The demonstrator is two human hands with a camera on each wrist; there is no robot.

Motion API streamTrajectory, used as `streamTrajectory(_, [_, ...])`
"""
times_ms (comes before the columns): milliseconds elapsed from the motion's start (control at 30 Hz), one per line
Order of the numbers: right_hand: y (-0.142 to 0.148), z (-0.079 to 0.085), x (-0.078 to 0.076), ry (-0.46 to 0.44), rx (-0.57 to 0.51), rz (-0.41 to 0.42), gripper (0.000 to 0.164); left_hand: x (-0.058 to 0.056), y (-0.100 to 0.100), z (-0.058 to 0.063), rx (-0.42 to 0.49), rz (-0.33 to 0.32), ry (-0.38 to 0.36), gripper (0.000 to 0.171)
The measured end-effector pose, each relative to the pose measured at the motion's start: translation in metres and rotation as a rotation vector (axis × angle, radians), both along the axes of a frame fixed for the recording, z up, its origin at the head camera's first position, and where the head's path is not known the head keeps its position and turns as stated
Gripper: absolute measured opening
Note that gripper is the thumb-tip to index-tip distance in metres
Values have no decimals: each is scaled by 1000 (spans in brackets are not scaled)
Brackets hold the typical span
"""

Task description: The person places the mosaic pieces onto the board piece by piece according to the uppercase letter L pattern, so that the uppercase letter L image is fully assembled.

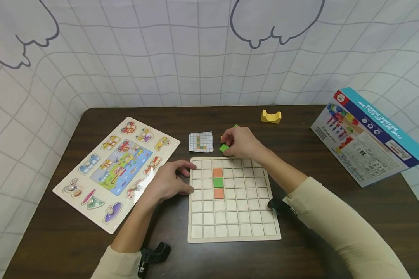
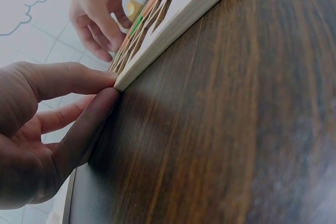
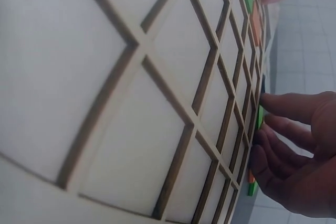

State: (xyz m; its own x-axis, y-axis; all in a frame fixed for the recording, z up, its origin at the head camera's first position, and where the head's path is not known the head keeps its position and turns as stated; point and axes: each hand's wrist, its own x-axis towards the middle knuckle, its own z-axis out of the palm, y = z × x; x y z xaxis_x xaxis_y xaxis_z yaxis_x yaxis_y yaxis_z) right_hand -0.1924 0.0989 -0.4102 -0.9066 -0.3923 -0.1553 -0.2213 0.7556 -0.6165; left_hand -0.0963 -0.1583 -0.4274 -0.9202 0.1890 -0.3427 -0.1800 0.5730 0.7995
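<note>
A pale wooden grid board (image 1: 234, 217) lies on the table, with an orange tile (image 1: 218, 173), a green tile (image 1: 218, 183) and another orange tile (image 1: 219, 193) stacked in one column. Along the board's left edge, my left hand (image 1: 167, 180) rests its thumb and fingertips; in the left wrist view the fingertips (image 2: 109, 81) meet at the rim. My right hand (image 1: 242, 141) is just beyond the far edge, pinching a small green tile (image 1: 224, 148). Beside those fingers lie an orange tile (image 1: 222, 139) and another green piece (image 1: 235, 126), partly hidden by the hand.
A small card (image 1: 201, 142) with a colored grid pattern lies behind the board. To the left is a picture knob puzzle (image 1: 106, 211). A yellow curved block (image 1: 270, 117) sits at the back, and a game box (image 1: 373, 143) stands on the right.
</note>
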Motion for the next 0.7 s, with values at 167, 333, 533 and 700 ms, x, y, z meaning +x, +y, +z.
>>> streamTrajectory(167, [-4, 3, 1, 5, 33, 6, 27, 1, 0, 0, 8, 2, -1, 60])
streamTrajectory(333, [-6, 4, 2, 10, 52, 4, 26, 2, 1, 2, 77, 19, -35, 61])
streamTrajectory(533, [-6, 3, 1, 4, 53, -3, 26, 2, 1, 1, 123, 34, -63, 61])
streamTrajectory(700, [-6, 3, 1, -3, 47, 7, 28, 1, 1, 0, 119, 39, -65, 61])
